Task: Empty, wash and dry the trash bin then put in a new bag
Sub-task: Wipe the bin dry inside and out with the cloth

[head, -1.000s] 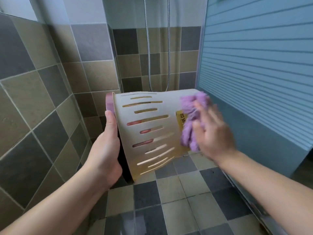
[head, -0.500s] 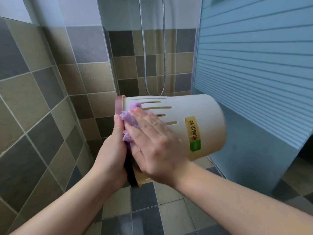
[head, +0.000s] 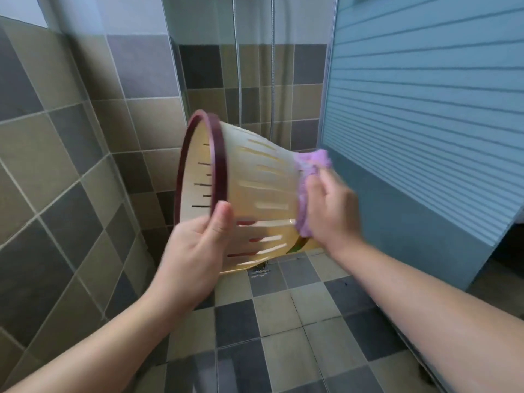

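From where I watch, the tiled wall [head: 71, 171] fills the left side, and beside it my left hand [head: 195, 251] grips the trash bin [head: 255, 199] by its dark rim [head: 219, 154], thumb laid over the outside of the rim and the other fingers hidden behind it. The bin is held in the air on its side above the tiled floor [head: 283, 321], mouth turned left toward the wall, base pointing right toward the blue ribbed panel [head: 425, 123]. It looks empty inside as far as I can see. At the base end, my right hand [head: 331, 214] is curled around a purple cloth [head: 309, 177], pressing it against the bin's base edge; the hand is blurred. I judge emptying and washing are done and drying is under way. No new bag shows, so lining the bin is left.
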